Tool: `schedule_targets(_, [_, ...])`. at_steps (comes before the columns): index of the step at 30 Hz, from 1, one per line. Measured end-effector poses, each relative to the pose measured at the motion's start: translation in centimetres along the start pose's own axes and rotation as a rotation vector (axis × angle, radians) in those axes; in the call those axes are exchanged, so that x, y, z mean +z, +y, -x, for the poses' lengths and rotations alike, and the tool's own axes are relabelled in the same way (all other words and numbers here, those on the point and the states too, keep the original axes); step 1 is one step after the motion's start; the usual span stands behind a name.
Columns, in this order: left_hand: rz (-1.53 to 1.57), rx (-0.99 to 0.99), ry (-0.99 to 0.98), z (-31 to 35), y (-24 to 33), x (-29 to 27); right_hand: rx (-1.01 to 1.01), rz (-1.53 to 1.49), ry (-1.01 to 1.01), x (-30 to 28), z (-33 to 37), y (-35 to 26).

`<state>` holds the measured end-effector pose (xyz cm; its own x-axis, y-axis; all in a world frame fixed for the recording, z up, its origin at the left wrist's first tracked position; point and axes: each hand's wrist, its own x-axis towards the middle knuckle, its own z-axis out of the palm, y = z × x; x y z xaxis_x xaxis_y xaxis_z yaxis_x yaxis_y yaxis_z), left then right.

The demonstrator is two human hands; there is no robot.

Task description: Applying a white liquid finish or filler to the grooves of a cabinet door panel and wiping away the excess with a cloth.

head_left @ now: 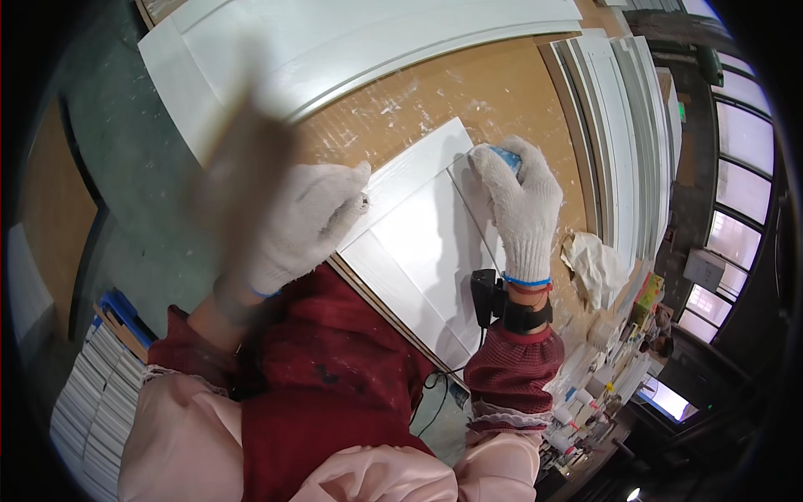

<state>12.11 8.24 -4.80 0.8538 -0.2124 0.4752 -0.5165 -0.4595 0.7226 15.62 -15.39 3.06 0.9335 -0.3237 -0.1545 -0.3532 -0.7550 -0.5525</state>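
A white framed panel (418,230), like a cabinet door, lies at an angle on the brown worktop in front of me. Its recessed centre catches a bright glare. My left hand (314,219), in a white knit glove, is closed at the panel's left edge, fingers curled and thumb by the rim. My right hand (527,197), gloved the same way, is closed around a small blue pad (504,156) at the panel's upper right edge. Most of the pad is hidden by the fingers, so its kind cannot be made out. A black strapped device (493,303) sits on my right wrist.
A larger white panel (368,42) lies across the far side of the dust-marked brown worktop (435,96). Several white panels (623,125) stand at the right, near a crumpled cloth (595,268). A blurred brown shape (247,159) crosses the view at left. White boards (100,402) are stacked lower left.
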Motion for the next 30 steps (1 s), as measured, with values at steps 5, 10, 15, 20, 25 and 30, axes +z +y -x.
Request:
schedule_targets(5, [-0.006,-0.013,-0.005,-0.1,0.0,-0.1,-0.061,0.046,-0.055,0.6,1.1,-1.2])
schedule_targets(10, [-0.009,-0.009,0.007,0.0,-0.1,-0.1,-0.112,0.091,-0.132,0.6,1.9,-2.1])
schedule_targets(15, [0.048,0.005,-0.031,-0.1,-0.4,-0.2,-0.093,-0.045,-0.247,-0.3,2.9,-1.1])
schedule_targets(20, [0.014,0.004,-0.025,-0.1,-0.1,0.0,-0.171,-0.056,-0.112,-0.3,3.6,-0.3])
schedule_targets(25, [-0.012,0.039,0.023,0.3,-0.5,0.6,-0.210,-0.081,-0.034,0.5,3.7,-0.1])
schedule_targets(30, [0.031,0.008,-0.030,0.0,-0.3,0.3,-0.233,-0.034,-0.037,1.4,3.4,-0.2])
